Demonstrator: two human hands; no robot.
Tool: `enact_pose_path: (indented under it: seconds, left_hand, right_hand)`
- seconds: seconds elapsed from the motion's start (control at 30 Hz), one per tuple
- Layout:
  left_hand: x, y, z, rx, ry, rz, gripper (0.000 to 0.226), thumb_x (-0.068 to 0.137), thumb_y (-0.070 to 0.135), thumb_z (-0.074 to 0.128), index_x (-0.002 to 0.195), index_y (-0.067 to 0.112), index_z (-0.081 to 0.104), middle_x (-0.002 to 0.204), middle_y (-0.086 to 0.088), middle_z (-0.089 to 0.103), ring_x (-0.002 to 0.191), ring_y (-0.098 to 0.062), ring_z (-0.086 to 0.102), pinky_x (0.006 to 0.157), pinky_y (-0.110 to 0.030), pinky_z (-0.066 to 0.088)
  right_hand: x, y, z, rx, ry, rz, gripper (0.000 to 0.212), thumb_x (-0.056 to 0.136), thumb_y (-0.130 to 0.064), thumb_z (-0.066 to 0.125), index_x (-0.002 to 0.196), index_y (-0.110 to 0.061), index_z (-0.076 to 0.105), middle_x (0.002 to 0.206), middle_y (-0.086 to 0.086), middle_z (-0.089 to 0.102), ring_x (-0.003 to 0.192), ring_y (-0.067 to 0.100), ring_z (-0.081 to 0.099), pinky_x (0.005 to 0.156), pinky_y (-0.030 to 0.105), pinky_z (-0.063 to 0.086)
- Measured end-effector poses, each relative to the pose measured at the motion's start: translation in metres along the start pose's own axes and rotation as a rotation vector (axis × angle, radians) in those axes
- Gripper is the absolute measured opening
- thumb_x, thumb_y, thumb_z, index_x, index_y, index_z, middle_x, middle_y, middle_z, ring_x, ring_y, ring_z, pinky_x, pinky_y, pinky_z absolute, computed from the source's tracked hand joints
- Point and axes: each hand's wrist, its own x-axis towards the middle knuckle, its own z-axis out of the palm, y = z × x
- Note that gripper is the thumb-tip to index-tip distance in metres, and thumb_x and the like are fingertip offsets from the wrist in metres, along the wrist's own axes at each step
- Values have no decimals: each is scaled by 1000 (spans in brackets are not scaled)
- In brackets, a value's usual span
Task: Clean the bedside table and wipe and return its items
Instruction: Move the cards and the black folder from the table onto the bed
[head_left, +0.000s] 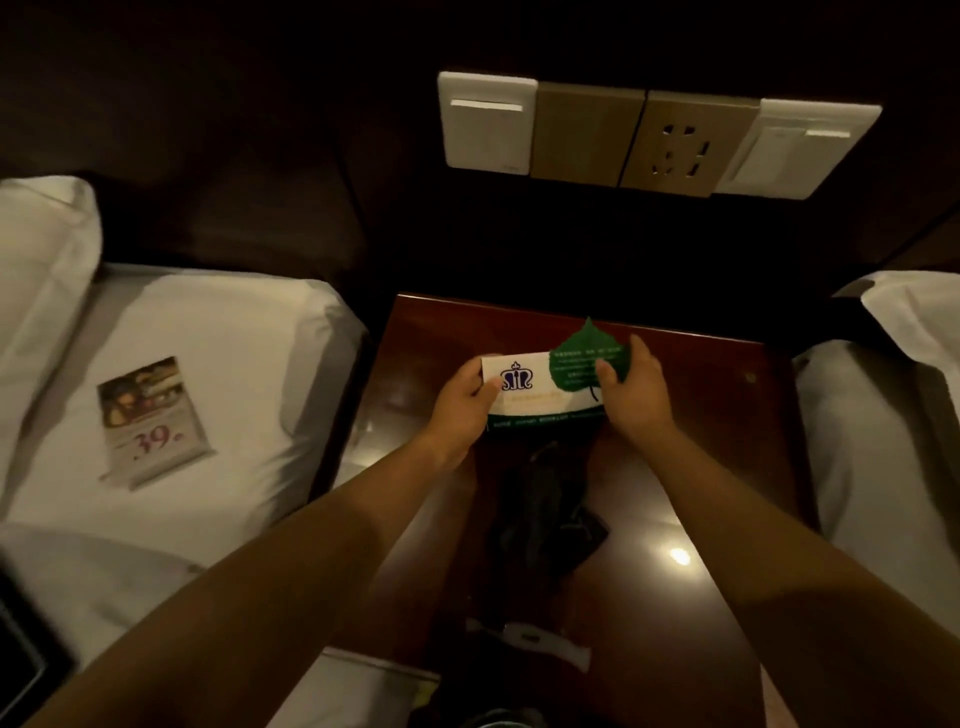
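Surface (727, 467): dark wood, glossy, mirror-like glare. White card (524, 389) and green leaf card (584, 358): smooth paper. Dark cloth (545, 509): matt. Bed sheet (234, 338): white fabric.

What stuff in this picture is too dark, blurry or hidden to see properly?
All in the head view:
- Tiny writing on the green leaf card: too small and blurred to read.
- Dark cloth on the bedside table: dim light hides its shape.
- White card: both ends covered by the left hand and right hand.
- Dark object at the left edge: cut off.
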Motion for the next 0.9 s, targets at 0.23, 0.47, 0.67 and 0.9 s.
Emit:
enact_pose_path:
  seconds: [0.23,0.47,0.67,0.9]
  left_hand:
    - [-65,0,-31,-123,352,-38,45,96,3,38,140,13,36,134,-15,53,111,-22,54,91,-32,48]
    - [-149,-7,-83,-294,642,-104,46,95,0,30,139,10,35,130,-16,56,113,-32,58,94,-43,51]
    - [-236,-41,-153,-235,897,-138,51,95,3,35,144,16,28,137,-15,51,121,-30,53,102,-45,46]
    - [-319,-98,-260,-80,1153,-218,53,95,2,35,145,15,28,134,-16,47,118,-29,53,87,-26,45]
  right_hand:
    - [-43,-39,26,6,-146,-144,61,93,-14,52,145,-7,20,147,20,28,131,37,37,103,40,38]
    - [-109,-89,62,-52,-332,-330,65,91,-15,56,145,-6,21,145,22,30,131,37,37,105,42,37]
    - [-190,-132,124,-79,-531,-482,55,91,-13,53,140,-3,30,138,22,38,125,35,41,99,34,38]
    - [-301,-179,224,-109,-748,-618,64,90,-15,53,145,-9,20,139,21,32,125,35,40,106,38,35]
